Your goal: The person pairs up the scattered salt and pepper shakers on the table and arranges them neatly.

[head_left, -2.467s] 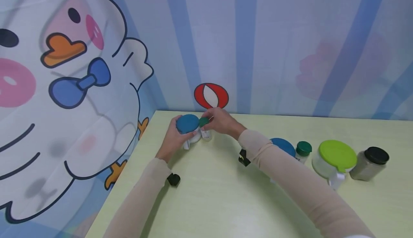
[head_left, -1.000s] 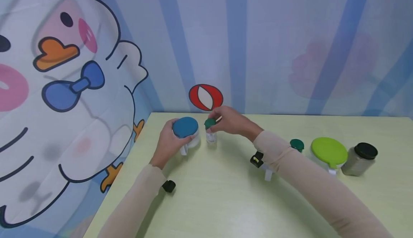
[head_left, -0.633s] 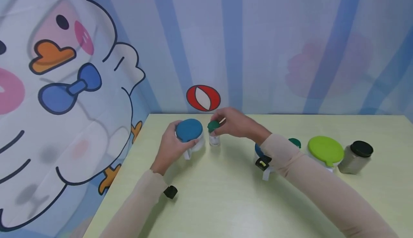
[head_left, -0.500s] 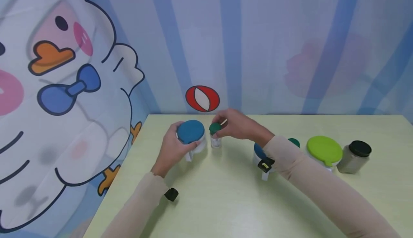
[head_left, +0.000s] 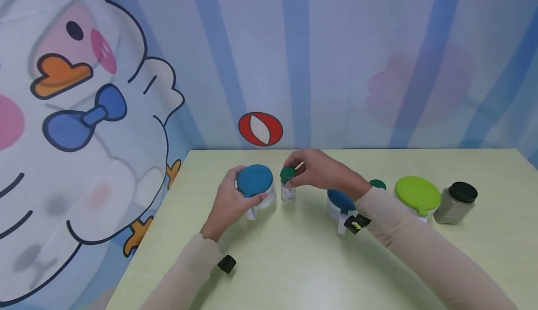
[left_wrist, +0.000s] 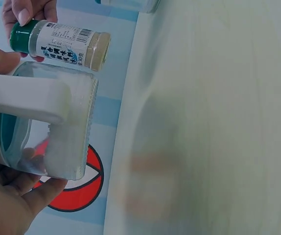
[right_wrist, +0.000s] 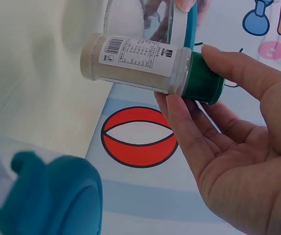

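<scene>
My left hand [head_left: 229,205] grips a clear jar [left_wrist: 67,152] with a blue lid [head_left: 255,179] and a white handle. White contents show through its wall in the left wrist view. Just right of it, my right hand [head_left: 321,170] pinches a small spice shaker [right_wrist: 140,63] by its green cap [right_wrist: 204,81], thumb on one side and fingers on the other. The shaker has a white printed label and pale powder inside. A narrow gap parts jar and shaker in the head view. Both overlap the wall cloth in the left wrist view, their bases pointing toward the table.
On the right of the table [head_left: 294,263] stand another blue-lidded jar [head_left: 339,201], a second green-capped shaker [head_left: 377,184] partly behind my sleeve, a lime-lidded jar [head_left: 417,193] and a black-lidded jar [head_left: 456,205]. A patterned cloth wall [head_left: 336,67] borders the table's back and left.
Both hands have moved right and nearer with the jar and shaker. The shaker, earlier tilted against the jar, now stands more upright and slightly apart from it. The head view has shifted rightward.
</scene>
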Available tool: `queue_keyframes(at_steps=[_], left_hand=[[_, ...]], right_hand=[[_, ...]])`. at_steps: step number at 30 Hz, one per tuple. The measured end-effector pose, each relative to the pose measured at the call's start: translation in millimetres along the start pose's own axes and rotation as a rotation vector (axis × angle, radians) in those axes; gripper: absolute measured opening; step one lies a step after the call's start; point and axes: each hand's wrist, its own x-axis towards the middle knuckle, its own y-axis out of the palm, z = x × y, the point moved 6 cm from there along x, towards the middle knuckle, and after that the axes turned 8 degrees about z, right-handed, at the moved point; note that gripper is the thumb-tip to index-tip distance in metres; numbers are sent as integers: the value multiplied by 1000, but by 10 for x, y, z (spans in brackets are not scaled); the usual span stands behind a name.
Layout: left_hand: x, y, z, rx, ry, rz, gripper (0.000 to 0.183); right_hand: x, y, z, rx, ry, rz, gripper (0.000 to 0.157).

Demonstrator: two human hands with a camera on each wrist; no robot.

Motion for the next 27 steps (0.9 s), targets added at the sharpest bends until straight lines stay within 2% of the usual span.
queue_keyframes(at_steps=[7,16,27], left_hand=[[-53,139,-30,-35,35,33,88],[-80,320,-64,-32,66,60,87],[-95,435,-113,-27,78,88,87]], right_hand=[[-88,22,-102,-11,6,-1,32],[-189,35,-166,-26,28,-5,33],[-248,71,-230,-36,38,-25,34]])
